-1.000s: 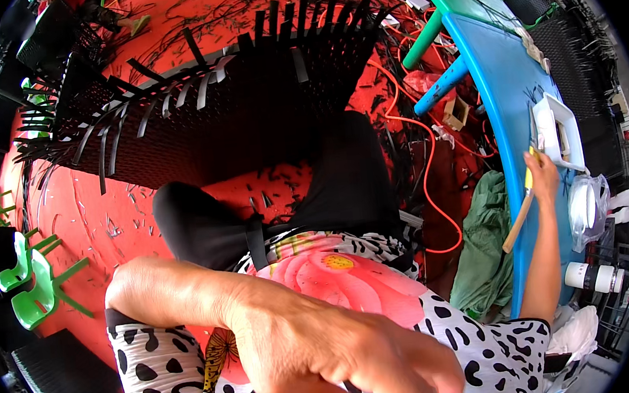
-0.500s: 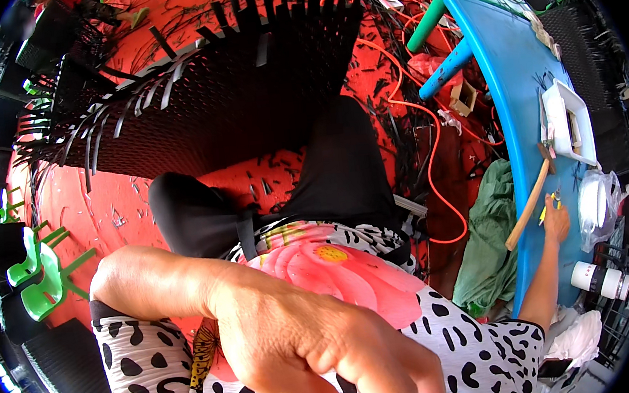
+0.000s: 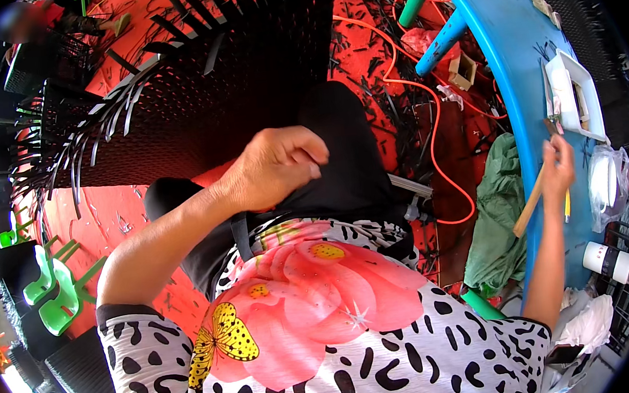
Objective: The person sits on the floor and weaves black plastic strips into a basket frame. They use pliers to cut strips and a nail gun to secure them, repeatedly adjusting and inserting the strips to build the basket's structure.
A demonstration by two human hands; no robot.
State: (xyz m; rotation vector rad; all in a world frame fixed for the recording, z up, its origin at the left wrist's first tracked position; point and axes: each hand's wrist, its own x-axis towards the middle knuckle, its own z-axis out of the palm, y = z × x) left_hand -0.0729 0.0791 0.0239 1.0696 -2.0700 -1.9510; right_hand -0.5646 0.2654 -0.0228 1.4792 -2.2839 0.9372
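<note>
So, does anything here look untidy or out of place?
Yes. The red floor is littered with black strip offcuts, and an orange cable snakes loose across it. The black woven piece has unfinished strips sticking out unevenly.

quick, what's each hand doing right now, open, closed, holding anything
Left hand: closed in a loose fist over the lap, nothing visible in it.
Right hand: closed on a wooden stick.

Strong daylight fills the scene and colours are saturated. The left rim is blown out to white glare. The black woven wicker frame (image 3: pixel 190 87) casts a dark shadow onto the red floor (image 3: pixel 107 209) beneath it. Fisheye distortion bends the long blue plastic surface (image 3: pixel 514 63) into an arc. The upper left corner is blurred, and a black vignette rings the picture.
</note>
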